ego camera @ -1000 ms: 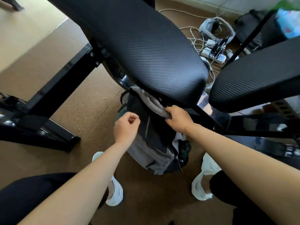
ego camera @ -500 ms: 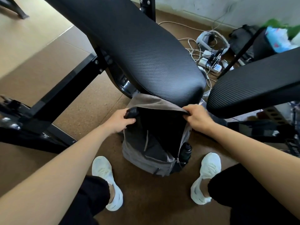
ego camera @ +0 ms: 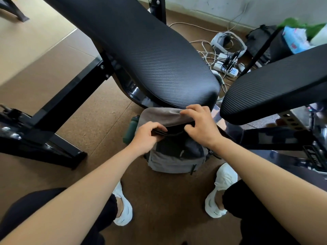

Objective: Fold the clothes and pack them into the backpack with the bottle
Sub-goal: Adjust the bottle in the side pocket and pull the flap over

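Your left hand (ego camera: 146,137) pinches the black rim of the grey fabric backpack (ego camera: 173,161), which stands on the brown floor (ego camera: 88,112) below the black padded bench (ego camera: 150,55). Your right hand (ego camera: 201,128), fingers spread and bent, grips its flap. A dark green bottle (ego camera: 131,129) touches the backpack's left side.

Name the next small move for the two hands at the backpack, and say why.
Probably pull the grey flap forward toward the black rim, to narrow the mouth of the backpack. The left hand pinches that rim, the right hand holds the flap, and a dark gap shows between them. The green bottle sits at its side.
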Demonstrator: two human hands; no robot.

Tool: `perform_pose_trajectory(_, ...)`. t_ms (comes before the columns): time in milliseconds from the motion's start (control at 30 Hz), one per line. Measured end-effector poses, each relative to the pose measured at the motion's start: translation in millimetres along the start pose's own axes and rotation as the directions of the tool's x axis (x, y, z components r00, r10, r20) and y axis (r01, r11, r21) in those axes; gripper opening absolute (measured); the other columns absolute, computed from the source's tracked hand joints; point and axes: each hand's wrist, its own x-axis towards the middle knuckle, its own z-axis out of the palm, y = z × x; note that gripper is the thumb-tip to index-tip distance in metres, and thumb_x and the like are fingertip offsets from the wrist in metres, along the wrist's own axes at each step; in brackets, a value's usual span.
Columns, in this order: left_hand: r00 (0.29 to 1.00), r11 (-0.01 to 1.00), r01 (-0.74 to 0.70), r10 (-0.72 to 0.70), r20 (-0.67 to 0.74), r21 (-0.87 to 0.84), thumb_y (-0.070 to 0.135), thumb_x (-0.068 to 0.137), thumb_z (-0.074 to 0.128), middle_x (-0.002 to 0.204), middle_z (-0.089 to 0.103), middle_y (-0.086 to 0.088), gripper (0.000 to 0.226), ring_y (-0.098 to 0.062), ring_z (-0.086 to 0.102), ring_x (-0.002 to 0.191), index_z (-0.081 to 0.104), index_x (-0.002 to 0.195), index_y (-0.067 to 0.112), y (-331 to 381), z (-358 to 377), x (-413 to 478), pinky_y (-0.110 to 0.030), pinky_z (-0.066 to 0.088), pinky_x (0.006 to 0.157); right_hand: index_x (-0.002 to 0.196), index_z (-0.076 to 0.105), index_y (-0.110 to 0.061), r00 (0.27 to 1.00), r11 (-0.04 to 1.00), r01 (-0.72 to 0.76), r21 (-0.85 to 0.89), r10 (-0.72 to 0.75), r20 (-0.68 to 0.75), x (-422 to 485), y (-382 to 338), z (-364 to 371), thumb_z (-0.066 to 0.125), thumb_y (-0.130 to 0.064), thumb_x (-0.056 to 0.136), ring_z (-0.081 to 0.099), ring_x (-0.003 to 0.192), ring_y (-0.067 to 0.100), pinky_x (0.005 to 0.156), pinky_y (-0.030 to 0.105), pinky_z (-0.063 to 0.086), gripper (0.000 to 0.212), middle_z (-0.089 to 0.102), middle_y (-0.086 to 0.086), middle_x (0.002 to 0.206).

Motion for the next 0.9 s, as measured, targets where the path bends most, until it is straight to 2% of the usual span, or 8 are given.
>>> perform_pose_trajectory(133,0.987,1.0,-0.016,0.014,-0.162,-0.009,0.001,0.083,0.075,0.114,0.066,0.004,0.038,-0.011,0.061,0.11,0.067,0.113,0.023,-10,5,7,-0.023,0.048,0.097,0.137,0.059,-0.02,0.958,0.902,0.282,-0.327,-0.283,0.046,-12,-30,6,0.059,-0.04,0.077,0.045,0.112,0.03,0.089,0.044,0.049,0.063,0.057,0.002,0.136)
perform_pose_trajectory(233,0.959,0.998,0.017,-0.032,-0.281,-0.056,0.01,0.081,0.079,0.123,0.062,0.002,0.046,-0.011,0.058,0.114,0.061,0.122,0.02,-18,6,11,-0.028,0.051,0.096,0.149,0.043,-0.025,0.916,0.786,0.401,-0.471,-0.347,0.201,-5,-42,19,0.063,-0.048,0.078,0.039,0.132,0.034,0.102,0.047,0.042,0.077,0.045,0.007,0.152)
perform_pose_trajectory(367,0.957,0.992,0.115,-0.127,-0.26,-0.061,0.01,0.082,0.081,0.132,0.056,-0.001,0.056,-0.015,0.061,0.101,0.058,0.133,0.017,-47,-16,9,-0.022,0.052,0.082,0.15,0.044,-0.027,0.824,0.671,0.563,-0.483,-0.411,0.39,12,-52,48,0.073,-0.034,0.081,0.021,0.152,0.039,0.119,0.057,0.023,0.075,0.03,0.01,0.164)
perform_pose_trajectory(467,0.896,0.957,0.27,-0.291,-0.336,-0.108,0.007,0.086,0.078,0.119,0.067,-0.003,0.039,-0.022,0.066,0.103,0.067,0.122,0.017,-85,-37,7,-0.037,0.056,0.09,0.148,0.047,-0.026,0.758,0.584,0.651,-0.485,-0.477,0.444,27,-66,66,0.067,-0.022,0.087,0.014,0.154,0.04,0.122,0.059,0.013,0.064,0.028,0.011,0.165)
perform_pose_trajectory(600,0.765,0.86,0.483,-0.506,-0.397,-0.166,0.011,0.093,0.07,0.104,0.067,0.002,0.025,-0.025,0.067,0.105,0.067,0.114,0.023,-132,-56,2,-0.04,0.057,0.09,0.156,0.033,-0.031,0.757,0.549,0.651,-0.524,-0.412,0.507,50,-77,86,0.052,-0.024,0.095,0.002,0.155,0.041,0.122,0.061,0.001,0.064,0.014,0.009,0.169)
perform_pose_trajectory(667,0.77,0.848,0.516,-0.52,-0.371,-0.118,0.013,0.096,0.066,0.107,0.066,0.003,0.026,-0.022,0.065,0.104,0.066,0.12,0.022,-152,-58,2,-0.039,0.057,0.087,0.156,0.033,-0.032,0.784,0.538,0.615,-0.577,-0.335,0.522,61,-72,96,0.045,-0.026,0.097,-0.002,0.155,0.043,0.12,0.062,-0.008,0.061,0.016,0.01,0.169)
perform_pose_trajectory(767,0.781,0.836,0.547,-0.528,-0.333,-0.04,0.018,0.096,0.067,0.109,0.066,0.003,0.028,-0.018,0.061,0.099,0.065,0.124,0.022,-176,-57,13,-0.032,0.05,0.083,0.146,0.05,-0.026,0.818,0.478,0.571,-0.668,-0.256,0.516,74,-63,107,0.027,-0.03,0.094,-0.001,0.154,0.045,0.114,0.06,-0.025,0.057,0.035,0.017,0.16)
perform_pose_trajectory(900,0.826,0.833,0.547,-0.52,-0.217,0.086,0.022,0.093,0.07,0.119,0.069,-0.002,0.034,-0.023,0.065,0.108,0.065,0.127,0.022,-209,-45,39,-0.032,0.05,0.088,0.138,0.058,-0.018,0.816,0.351,0.569,-0.744,-0.128,0.564,74,-56,120,0.037,-0.035,0.099,-0.002,0.154,0.044,0.116,0.064,-0.021,0.047,0.037,0.017,0.159)
